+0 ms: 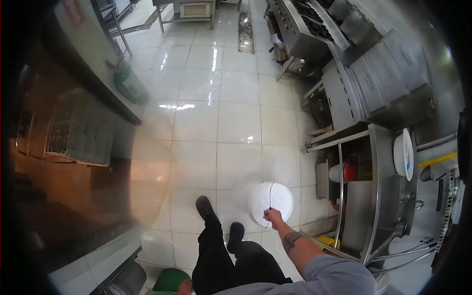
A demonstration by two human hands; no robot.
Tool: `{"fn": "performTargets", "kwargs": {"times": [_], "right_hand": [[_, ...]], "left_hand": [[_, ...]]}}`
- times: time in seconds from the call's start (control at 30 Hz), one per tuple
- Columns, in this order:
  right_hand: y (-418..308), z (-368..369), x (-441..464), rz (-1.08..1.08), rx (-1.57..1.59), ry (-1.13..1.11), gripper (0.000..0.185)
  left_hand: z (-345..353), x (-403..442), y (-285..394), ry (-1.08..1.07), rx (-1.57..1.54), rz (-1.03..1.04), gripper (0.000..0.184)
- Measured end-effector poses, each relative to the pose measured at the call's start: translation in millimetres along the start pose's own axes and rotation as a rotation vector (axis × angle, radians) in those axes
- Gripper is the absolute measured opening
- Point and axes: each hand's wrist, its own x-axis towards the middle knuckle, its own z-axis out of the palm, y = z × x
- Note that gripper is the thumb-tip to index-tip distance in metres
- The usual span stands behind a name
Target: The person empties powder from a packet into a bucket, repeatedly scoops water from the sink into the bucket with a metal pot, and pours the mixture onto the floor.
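A white bucket (pixel 282 199) hangs or stands at my right side, just above or on the tiled floor. My right hand (pixel 273 215) is closed round its thin wire handle, which arches across the round white top. Whether that top is a lid or foam I cannot tell. At the bottom edge my left hand (pixel 185 287) appears partly cut off, with its fingers curled. It is right beside a round green object (pixel 169 281), also cut off by the frame. What the left hand grips is hidden.
Wet, shiny tiles (pixel 238 123) run ahead, with a floor drain (pixel 246 32) farther on. A steel sink unit (pixel 359 206) and stove (pixel 295 29) line the right. A green gas cylinder (pixel 129 82) and wire rack (pixel 73 130) stand left. A grey bin (pixel 123 280) sits low left.
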Motion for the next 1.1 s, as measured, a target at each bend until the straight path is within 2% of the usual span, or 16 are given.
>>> {"fn": "performTargets", "kwargs": {"times": [0.1, 0.13, 0.17, 0.23, 0.3, 0.37, 0.43, 0.47, 0.53, 0.6, 0.63, 0.7, 0.77, 0.87, 0.97, 1.1], "right_hand": [[-10, 11, -5, 0.072, 0.097, 0.113, 0.014], [-18, 12, -1, 0.074, 0.091, 0.110, 0.014], [-26, 10, 2, 0.120, 0.015, 0.105, 0.016], [-38, 9, 6, 0.172, -0.067, 0.107, 0.018], [-48, 7, 7, 0.222, -0.141, 0.142, 0.019], [50, -39, 80, -0.181, -0.485, -0.070, 0.019], [46, -28, 77, -0.100, -0.522, 0.010, 0.020], [43, -29, 74, -0.308, -0.842, -0.135, 0.024], [40, -17, 71, -0.245, -0.716, -0.077, 0.025], [-2, 14, 36, 0.151, -0.345, 0.186, 0.025], [-12, 22, 22, 0.138, -0.326, 0.173, 0.025], [-22, 18, 12, 0.197, -0.385, 0.178, 0.047], [31, -8, 54, 0.157, -0.458, 0.179, 0.053], [66, -19, 85, 0.116, -0.411, 0.162, 0.059], [24, -9, 35, 0.048, -0.503, 0.223, 0.060], [16, -18, 1, -0.042, -0.346, 0.274, 0.055]], "left_hand": [[-24, -8, 55, 0.185, 0.016, 0.171, 0.032], [-38, -6, 65, 0.188, 0.145, 0.207, 0.030], [-50, -4, 74, 0.188, 0.144, 0.202, 0.030], [-67, -9, 100, 0.126, -0.214, 0.080, 0.026], [-83, 9, 93, 0.120, -0.318, 0.051, 0.021], [-100, 22, 94, 0.126, -0.427, 0.038, 0.017], [-118, 29, 96, 0.105, -0.418, 0.003, 0.018], [-125, 31, 97, 0.114, -0.414, 0.006, 0.018], [-146, 33, 104, 0.023, -0.423, 0.081, 0.019], [-161, 31, 116, 0.063, -0.376, 0.093, 0.020], [-167, 28, 125, 0.094, -0.341, 0.102, 0.021], [-183, 18, 144, 0.148, -0.289, 0.123, 0.022], [-197, 8, 163, 0.130, -0.240, 0.110, 0.022], [-210, -11, 178, 0.212, -0.193, 0.192, 0.021], [-212, -29, 186, 0.261, -0.183, 0.246, 0.021], [-188, -46, 189, 0.235, -0.100, 0.302, 0.023]]}}
